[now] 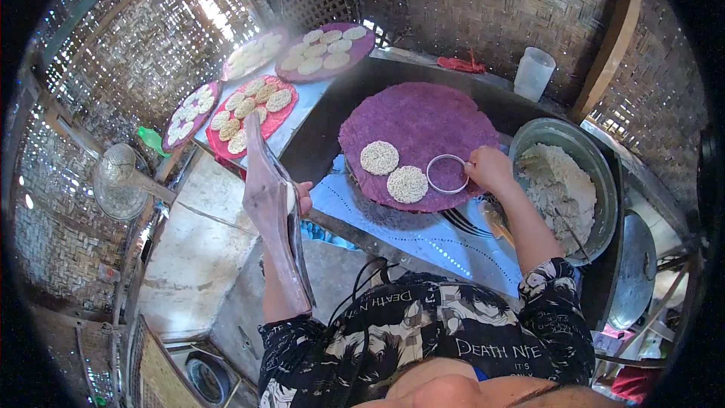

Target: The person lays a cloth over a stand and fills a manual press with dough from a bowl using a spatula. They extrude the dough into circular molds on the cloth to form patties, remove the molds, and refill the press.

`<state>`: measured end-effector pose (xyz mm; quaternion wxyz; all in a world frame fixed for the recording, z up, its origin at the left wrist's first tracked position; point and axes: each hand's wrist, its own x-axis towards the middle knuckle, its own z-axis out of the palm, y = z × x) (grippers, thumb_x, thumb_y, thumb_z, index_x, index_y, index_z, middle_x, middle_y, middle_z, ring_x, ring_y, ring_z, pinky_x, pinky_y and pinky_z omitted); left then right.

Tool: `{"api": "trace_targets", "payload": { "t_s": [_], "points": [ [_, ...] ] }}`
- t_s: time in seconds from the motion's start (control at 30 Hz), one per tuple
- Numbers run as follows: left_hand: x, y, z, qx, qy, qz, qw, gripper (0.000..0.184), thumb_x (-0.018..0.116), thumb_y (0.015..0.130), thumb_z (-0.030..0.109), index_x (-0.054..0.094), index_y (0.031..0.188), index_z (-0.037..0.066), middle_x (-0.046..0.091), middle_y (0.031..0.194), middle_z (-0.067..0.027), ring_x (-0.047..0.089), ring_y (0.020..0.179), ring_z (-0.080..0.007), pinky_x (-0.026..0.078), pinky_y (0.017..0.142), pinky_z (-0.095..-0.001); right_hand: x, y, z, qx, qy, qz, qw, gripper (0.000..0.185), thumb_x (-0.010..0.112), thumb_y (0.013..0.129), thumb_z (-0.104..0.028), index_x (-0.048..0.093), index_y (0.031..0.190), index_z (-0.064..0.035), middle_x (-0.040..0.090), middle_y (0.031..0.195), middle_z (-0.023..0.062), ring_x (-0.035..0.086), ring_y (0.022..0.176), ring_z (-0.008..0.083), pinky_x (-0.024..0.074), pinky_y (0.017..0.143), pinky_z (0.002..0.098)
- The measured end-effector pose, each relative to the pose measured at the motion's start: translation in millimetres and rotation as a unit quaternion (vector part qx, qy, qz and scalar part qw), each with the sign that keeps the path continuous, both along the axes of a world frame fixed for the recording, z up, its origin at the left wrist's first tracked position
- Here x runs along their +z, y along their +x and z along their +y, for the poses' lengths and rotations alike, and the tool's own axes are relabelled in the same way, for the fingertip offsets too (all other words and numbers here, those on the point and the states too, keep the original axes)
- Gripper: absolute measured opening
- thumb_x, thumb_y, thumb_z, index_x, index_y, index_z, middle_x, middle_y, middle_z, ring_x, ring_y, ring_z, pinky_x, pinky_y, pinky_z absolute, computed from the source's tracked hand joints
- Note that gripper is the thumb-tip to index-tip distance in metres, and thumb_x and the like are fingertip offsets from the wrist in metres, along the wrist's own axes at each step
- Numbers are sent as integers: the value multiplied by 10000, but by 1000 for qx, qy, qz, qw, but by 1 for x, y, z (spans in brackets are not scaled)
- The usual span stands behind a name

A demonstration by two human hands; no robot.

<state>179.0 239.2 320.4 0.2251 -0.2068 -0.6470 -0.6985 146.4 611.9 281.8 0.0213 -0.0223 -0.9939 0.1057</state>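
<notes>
My left hand (304,198) is closed around a long wooden hand press (266,190), held upright left of the round purple mat (419,117); the press hides most of the hand. My right hand (489,168) pinches a thin white ring (447,156) at its right side, over the mat's lower right part. Inside the ring only purple mat shows. To the ring's left, two pale, noodle-textured rounds (379,157) lie side by side on the mat. Right of my right hand is a large basin (609,200) with whitish dough (555,177) and a thin stick in it.
At the back left lie a red mat (284,117) and purple mats (361,51) bearing several pale rounds. A translucent cup (534,74) and a red cloth (461,66) are along the back edge. A metal lid (633,272) leans at the right.
</notes>
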Motion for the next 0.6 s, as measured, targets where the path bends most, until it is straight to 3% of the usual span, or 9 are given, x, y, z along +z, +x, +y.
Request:
{"api": "trace_targets", "payload": {
  "t_s": [0.1, 0.17, 0.23, 0.27, 0.3, 0.4, 0.5, 0.53, 0.6],
  "points": [
    [29, 9, 31, 98, 49, -270, 957, 194, 694, 716, 153, 554, 802, 52, 510, 634, -24, 520, 539, -165, 479, 702, -364, 17, 10, 0, -17, 3, 58, 998, 337, 582, 753, -363, 644, 804, -37, 605, 928, 153, 575, 897, 306, 469, 754, 409],
    [19, -14, 31, 58, -131, -138, 980, 201, 692, 687, 176, 578, 803, 58, 554, 662, -36, 558, 588, -172, 487, 641, -346, 45, 20, -6, 43, -70, 159, 984, 417, 569, 782, -406, 625, 904, -11, 586, 970, 159, 545, 944, 318, 451, 791, 382],
    [8, -31, 41, 6, -374, 137, 917, 258, 704, 619, 208, 585, 793, 58, 574, 668, -63, 578, 621, -224, 476, 596, -371, 76, 27, -19, 121, -180, 234, 948, 488, 565, 797, -407, 575, 1058, 5, 571, 995, 169, 544, 949, 317, 434, 824, 357],
    [27, -24, 80, 44, -438, 177, 880, 296, 704, 594, 236, 577, 786, 50, 562, 654, -80, 567, 611, -273, 462, 601, -393, 94, 33, -26, 159, -234, 255, 925, 511, 554, 809, -399, 535, 1120, 5, 564, 1000, 166, 543, 948, 304, 427, 834, 347],
    [44, -14, 112, 81, -432, 212, 873, 286, 702, 568, 272, 561, 716, 72, 556, 633, -112, 553, 602, -317, 452, 627, -391, 111, 39, -31, 196, -287, 275, 896, 539, 542, 821, -391, 495, 1183, 5, 557, 1005, 164, 542, 947, 291, 420, 844, 338],
    [62, -6, 176, 58, -463, 316, 826, 185, 631, 623, 233, 550, 689, 81, 555, 597, -81, 572, 580, -247, 427, 581, -370, 151, 65, -33, 204, -292, 351, 866, 537, 466, 867, -396, 474, 1158, 55, 540, 997, 188, 524, 938, 287, 399, 831, 335],
    [70, 0, 214, 38, -457, 365, 811, 144, 592, 652, 207, 539, 635, 74, 560, 588, -107, 559, 531, -269, 428, 535, -385, 168, 94, -26, 107, -75, 480, 868, 396, 581, 815, -199, 502, 1103, 61, 554, 943, 195, 549, 862, 304, 429, 772, 350],
    [75, 6, 223, 10, -465, 361, 808, 139, 594, 645, 200, 544, 631, 71, 566, 590, -116, 568, 541, -279, 436, 540, -394, 169, 106, -21, 81, -89, 494, 861, 322, 608, 765, -73, 527, 1047, 60, 563, 950, 188, 555, 825, 310, 444, 743, 344],
    [84, 16, 237, -90, -507, 312, 798, 129, 598, 627, 189, 558, 633, 66, 578, 600, -134, 585, 569, -300, 453, 552, -410, 170, 134, -9, 109, 6, 523, 845, 393, 615, 725, -20, 501, 1095, 46, 561, 942, 207, 556, 835, 315, 448, 746, 359]
  ]
}}
